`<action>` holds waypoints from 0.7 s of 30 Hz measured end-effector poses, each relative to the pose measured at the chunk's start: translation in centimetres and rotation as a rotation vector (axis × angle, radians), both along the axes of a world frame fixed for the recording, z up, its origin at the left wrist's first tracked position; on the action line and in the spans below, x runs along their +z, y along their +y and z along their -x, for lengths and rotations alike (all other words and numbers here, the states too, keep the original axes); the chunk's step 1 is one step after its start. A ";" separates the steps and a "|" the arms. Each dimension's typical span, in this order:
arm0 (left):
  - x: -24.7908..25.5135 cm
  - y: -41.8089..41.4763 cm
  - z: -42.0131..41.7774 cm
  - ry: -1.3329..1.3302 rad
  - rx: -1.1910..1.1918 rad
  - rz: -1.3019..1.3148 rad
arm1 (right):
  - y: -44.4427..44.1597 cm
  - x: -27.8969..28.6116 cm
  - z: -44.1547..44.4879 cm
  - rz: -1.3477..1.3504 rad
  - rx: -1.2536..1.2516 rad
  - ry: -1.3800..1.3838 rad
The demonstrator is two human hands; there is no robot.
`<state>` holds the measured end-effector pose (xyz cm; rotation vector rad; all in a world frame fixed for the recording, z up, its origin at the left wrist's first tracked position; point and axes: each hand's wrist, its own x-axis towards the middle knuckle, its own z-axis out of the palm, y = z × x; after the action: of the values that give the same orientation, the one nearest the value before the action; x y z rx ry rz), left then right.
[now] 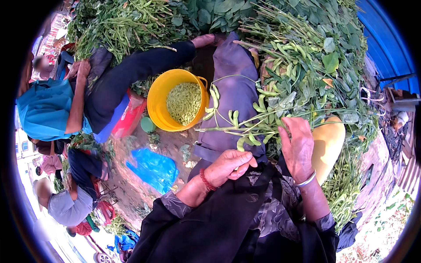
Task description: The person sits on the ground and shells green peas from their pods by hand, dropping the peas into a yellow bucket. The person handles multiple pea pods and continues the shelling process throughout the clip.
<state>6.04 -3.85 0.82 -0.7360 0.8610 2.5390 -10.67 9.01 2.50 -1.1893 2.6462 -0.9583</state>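
My left hand (230,166), with a red bead bracelet, has its fingers curled together around a small pale green thing, likely a bean pod, mostly hidden. My right hand (296,144), with a silver bangle, is at the base of a cut bean plant stem (236,129) and its leaves; the fingers partly hide the stem. Green bean pods (260,102) hang from the stem, which lies across my lap. Beyond my left hand stands a yellow plastic bucket (161,108), part filled with light green shelled beans (184,102).
Heaps of pod-bearing bean plants (131,29) lie ahead and on the right (342,82). A blue plastic bag (153,167) and a green round thing (147,125) lie on the ground. A person in teal (49,108) sits at the left, with other people beyond.
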 end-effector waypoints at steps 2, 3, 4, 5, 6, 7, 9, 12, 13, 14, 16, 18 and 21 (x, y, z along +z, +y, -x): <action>0.4 0.6 0.6 -0.006 0.038 0.030 | -1.2 -0.1 0.5 -0.096 0.059 0.041; 0.4 1.0 1.0 -0.001 0.050 0.035 | -1.5 -0.6 1.0 -0.109 0.076 0.008; 0.1 1.3 1.2 0.029 0.046 0.018 | -1.9 -1.3 1.5 -0.078 0.085 0.006; 0.2 1.5 1.4 0.023 0.022 0.020 | -2.1 -1.9 2.0 -0.049 0.093 0.004; 0.4 1.6 1.5 0.015 0.001 0.024 | -2.2 -2.5 2.3 -0.031 0.078 -0.097; 0.5 1.7 1.7 0.008 -0.020 0.028 | -1.9 -3.0 2.7 0.001 0.088 -0.107; -0.1 1.9 2.0 0.058 -0.045 0.021 | -1.5 -3.6 3.3 0.070 0.113 -0.132; -0.2 2.5 2.9 0.104 -0.031 0.036 | -1.2 -2.0 3.8 0.048 -0.032 -0.391; -0.2 2.8 3.4 0.125 -0.008 0.033 | -1.0 -1.4 3.7 0.084 -0.083 -0.483; -0.2 3.2 4.0 0.147 0.014 0.030 | -0.6 -1.6 3.5 0.242 -0.086 -0.460; 0.0 4.4 5.6 0.131 0.130 0.016 | 0.5 -1.3 2.9 0.203 -0.145 -0.356; -0.4 5.2 7.1 0.088 0.225 0.011 | 1.7 -1.0 1.9 0.180 -0.202 -0.346; -2.0 6.4 8.8 0.008 0.328 -0.057 | 4.0 -0.5 0.1 0.158 -0.301 -0.457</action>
<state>-2.73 2.54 -1.17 -0.9151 0.7160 2.8395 -10.82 12.98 2.03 -0.5070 2.4401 -1.3210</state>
